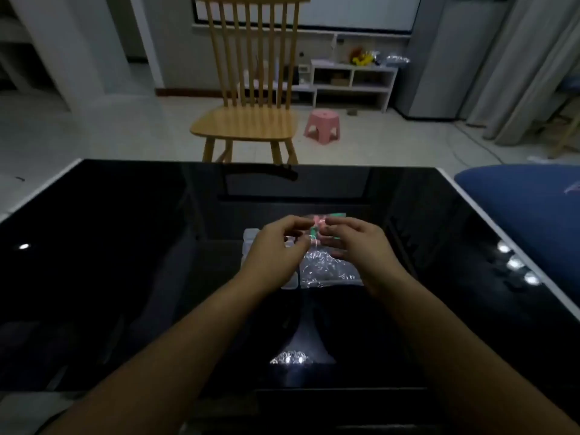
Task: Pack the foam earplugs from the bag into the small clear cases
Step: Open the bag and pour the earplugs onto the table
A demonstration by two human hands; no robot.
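Note:
A clear plastic bag (pixel 326 270) lies in the middle of the black glossy table (pixel 125 262). Pink and green foam earplugs (pixel 317 226) show through its far end, between my fingertips. My left hand (pixel 276 251) and my right hand (pixel 357 246) both pinch the bag's far end from either side. Small clear cases (pixel 251 235) lie under and beside my left hand, mostly hidden; one case corner (pixel 290 282) shows by the bag's near left edge.
A wooden chair (pixel 248 120) stands just beyond the table's far edge, with a pink stool (pixel 323 127) on the floor to its right. A blue cushion (pixel 527 208) lies off the table's right edge. White shelves (pixel 354 83) stand at the back wall.

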